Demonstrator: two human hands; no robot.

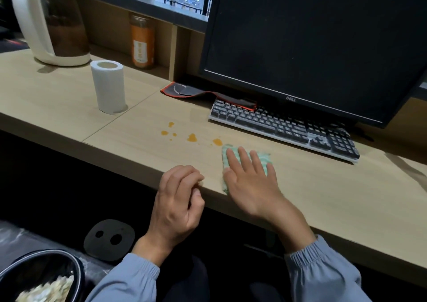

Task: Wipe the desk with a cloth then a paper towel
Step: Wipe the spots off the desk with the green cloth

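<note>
At the lower left, nearest the camera, a dark bin [46, 276] lined with a black bag is seen, with pale scraps inside. Both forearms are covered by grey-blue sleeves [323, 264] gathered at the cuffs. The left hand [178, 204] is held at the front edge of the counter [323, 197], its fingers [184, 177] curled loosely into a half-fist with nothing seen inside them. The right hand [251, 186] is laid flat, palm down, on a green-and-white cloth [261, 157]; its fingers [242, 158] are spread and extended, pressing rather than gripping. The cloth is located on the counter close to the front edge, partly hidden under the hand, with its far left corner just beside the nearest of several orange spots [191, 137]. The spots are scattered leftward across the wood from that corner. Beyond the cloth a dark keyboard [284, 128] is set at an angle, and a black monitor [312, 43] stands over it. A black mat with red trim [196, 92] is tucked under the keyboard's far left end. To the left, a white paper towel roll [108, 86] stands upright, well apart from the spots. Farther back, a white kettle [48, 22] with a dark body and an orange bottle [142, 41] in a shelf recess are noted.
</note>
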